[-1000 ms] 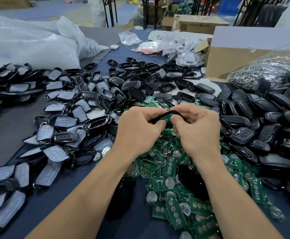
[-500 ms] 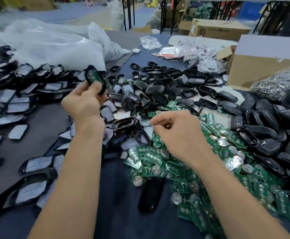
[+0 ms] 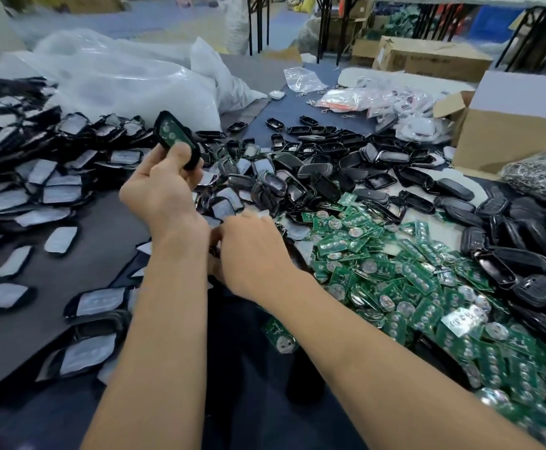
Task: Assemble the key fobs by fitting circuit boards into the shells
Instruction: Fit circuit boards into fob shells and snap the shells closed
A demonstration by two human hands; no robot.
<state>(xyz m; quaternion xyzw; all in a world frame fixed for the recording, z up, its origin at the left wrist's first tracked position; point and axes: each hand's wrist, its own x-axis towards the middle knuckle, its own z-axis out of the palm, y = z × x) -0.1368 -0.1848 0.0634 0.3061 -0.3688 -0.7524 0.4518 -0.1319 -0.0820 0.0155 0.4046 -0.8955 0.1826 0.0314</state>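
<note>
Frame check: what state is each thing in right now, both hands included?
Left hand: grips the shell, held up off the table.
Shell: uncovered, with a board seated inside.
Right hand: down on the pile; whether it grips anything is hidden.
Loose boards: heaped, not fitted.
Empty shells: open, no boards.
Box: flap open.

This is a small factory assembly workshop. The bench (image 3: 96,228) is heaped with black shells (image 3: 330,164) and green circuit boards (image 3: 395,274), with cardboard boxes (image 3: 505,138) and bulging plastic bags (image 3: 119,79) at its far edge. Further back stand more boxes and metal table legs (image 3: 259,24).
</note>
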